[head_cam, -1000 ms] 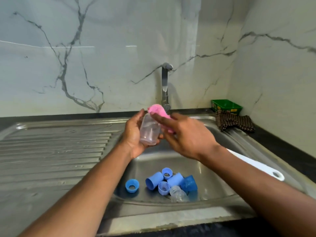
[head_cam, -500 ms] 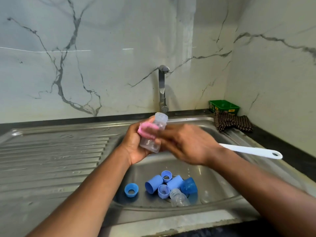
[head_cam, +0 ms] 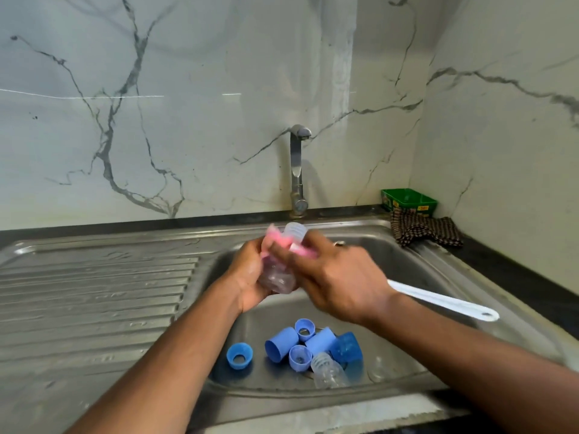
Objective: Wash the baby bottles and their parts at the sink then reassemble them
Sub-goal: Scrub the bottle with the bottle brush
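A person stands at a steel sink (head_cam: 131, 277), both bare forearms reaching in from the bottom edge. The left hand (head_cam: 250, 277) grips a clear bottle (head_cam: 279, 277) from the side, held over the basin and tilted, its threaded neck pointing up toward the tap (head_cam: 297, 170). The right hand (head_cam: 338, 283) grasps a brush with a pink sponge head (head_cam: 275, 242) pressed against the bottle's upper part. The sponge and the fingertips are smeared by motion blur, so exactly where the sponge meets the bottle cannot be told. The brush's white handle (head_cam: 445, 303) sticks out from behind the right wrist, ending in a loop with a hole; the stretch between sponge and handle is hidden by the hand.

On the basin floor lie blue parts in a cluster: two caps (head_cam: 282, 344) on their sides, three collar rings (head_cam: 239, 356) (one set apart to the left) and a darker blue translucent cap (head_cam: 346, 347). A second clear bottle (head_cam: 329, 371) lies on its side touching them, its base cut off by the basin's near rim. Something clear and faint sits to the right of the cluster, too dim to identify.

At the far right corner, a green tub (head_cam: 407, 198) sits behind a crumpled checked cloth (head_cam: 426, 230) on the dark counter. Veined marble walls stand behind.
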